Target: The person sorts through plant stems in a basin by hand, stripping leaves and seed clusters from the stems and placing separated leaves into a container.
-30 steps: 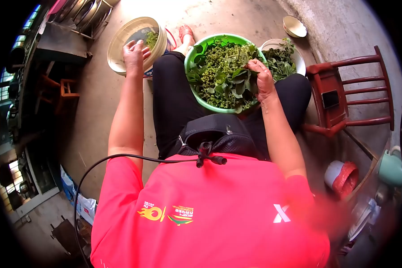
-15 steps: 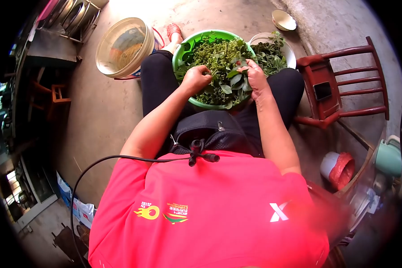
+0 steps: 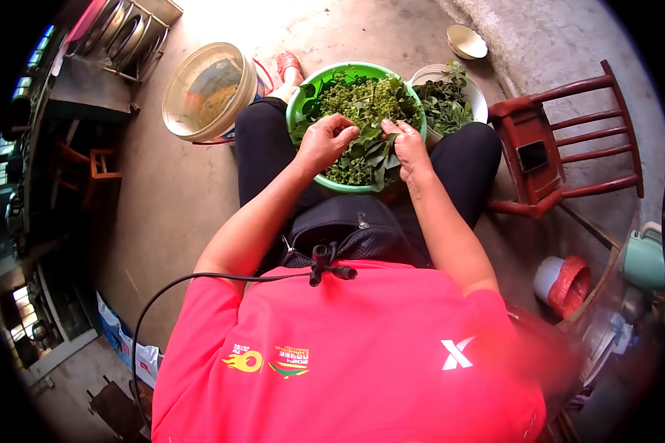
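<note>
Two bare hands work over a green basin [image 3: 345, 187] in the head view, the basin set between the person's knees and heaped with green berry clusters [image 3: 366, 96] and leaves. The left forearm slants inward and forward from a bent elbow, bringing the left hand [image 3: 328, 143] over the basin's near left part, back of the hand upward, fingers curled and thumb reaching toward the middle; whether anything is pinched there cannot be told. The right forearm runs forward and slightly inward, its wrist above the near right rim, and the right hand [image 3: 406, 145] has its thumb and fingers bent around a leafy bunch [image 3: 375, 159], whose dark leaves hang down toward the near rim. The fingertips of both hands point toward each other, with a small gap between them. Just beyond the basin's right side, a white bowl [image 3: 481, 105] holds more leaves, close to the right knee. A pale bucket [image 3: 187, 83] stands left of the left leg, and a red-brown chair [image 3: 528, 151] is on the right.
</note>
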